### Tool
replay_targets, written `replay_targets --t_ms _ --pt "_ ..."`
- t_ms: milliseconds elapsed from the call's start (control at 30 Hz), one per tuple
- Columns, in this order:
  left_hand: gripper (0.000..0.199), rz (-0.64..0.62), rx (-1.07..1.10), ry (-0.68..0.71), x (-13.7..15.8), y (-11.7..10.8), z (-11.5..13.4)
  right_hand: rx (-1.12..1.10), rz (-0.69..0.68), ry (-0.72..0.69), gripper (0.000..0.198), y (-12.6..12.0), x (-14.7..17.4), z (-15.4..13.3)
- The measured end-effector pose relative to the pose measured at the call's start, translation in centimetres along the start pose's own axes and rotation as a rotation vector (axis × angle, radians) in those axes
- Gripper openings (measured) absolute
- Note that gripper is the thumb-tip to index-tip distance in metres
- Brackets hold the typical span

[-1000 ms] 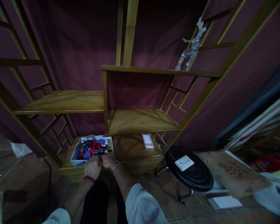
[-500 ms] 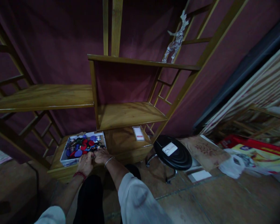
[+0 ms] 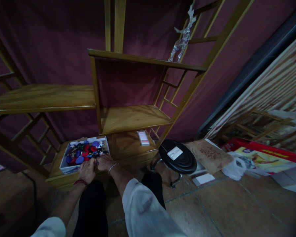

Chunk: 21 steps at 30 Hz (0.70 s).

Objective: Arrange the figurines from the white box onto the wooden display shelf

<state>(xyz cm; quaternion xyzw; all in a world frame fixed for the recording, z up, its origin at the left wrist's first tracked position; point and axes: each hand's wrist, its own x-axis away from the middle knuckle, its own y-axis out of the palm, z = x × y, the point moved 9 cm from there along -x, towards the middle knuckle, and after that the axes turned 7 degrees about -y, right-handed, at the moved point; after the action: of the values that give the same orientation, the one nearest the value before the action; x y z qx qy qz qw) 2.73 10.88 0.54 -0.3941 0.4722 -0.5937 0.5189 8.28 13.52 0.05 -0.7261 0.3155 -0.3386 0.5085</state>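
A white open box [image 3: 64,169] rests on the low wooden shelf at the left. Small red, blue and dark round pieces [image 3: 85,153] fill it in a heap. At the box's front right corner, my left hand [image 3: 87,171], with a red bead bracelet at the wrist, has its fingers curled in. Close against it, my right hand [image 3: 105,162], wearing a silver bangle, is bent with fingers together. Both hands meet around something small and dark that I cannot make out.
A wooden shelf unit [image 3: 135,118] stands ahead, with a clear deer figurine [image 3: 181,42] on its upper board. A pixelated white card [image 3: 143,138] lies on the low shelf. To the right are a black round stool [image 3: 179,158], a cardboard piece [image 3: 207,154] and a plastic bag [image 3: 234,168].
The view has shifted slightly, so the shelf and stool sit a little further left. My hands stay together at the box's front right corner.
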Motion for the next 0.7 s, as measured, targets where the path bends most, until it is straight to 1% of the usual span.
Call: replay_targets --t_ms 233,367,533,700 --pt "0.038 0.018 -0.007 0.011 0.13 -0.2 0.14 0.01 -0.011 -0.004 0.03 -0.16 0.33 -0.12" --pt "0.038 0.017 -0.012 0.02 0.16 -0.26 0.25 0.008 0.014 0.013 0.03 -0.04 0.31 0.05" --pt "0.036 0.053 -0.009 0.009 0.22 -0.42 0.33 0.011 0.037 0.007 0.032 -0.1 0.22 -0.01" --pt "0.035 0.036 -0.009 -0.002 0.2 -0.14 0.16 0.017 0.022 0.009 0.035 -0.08 0.14 -0.06"
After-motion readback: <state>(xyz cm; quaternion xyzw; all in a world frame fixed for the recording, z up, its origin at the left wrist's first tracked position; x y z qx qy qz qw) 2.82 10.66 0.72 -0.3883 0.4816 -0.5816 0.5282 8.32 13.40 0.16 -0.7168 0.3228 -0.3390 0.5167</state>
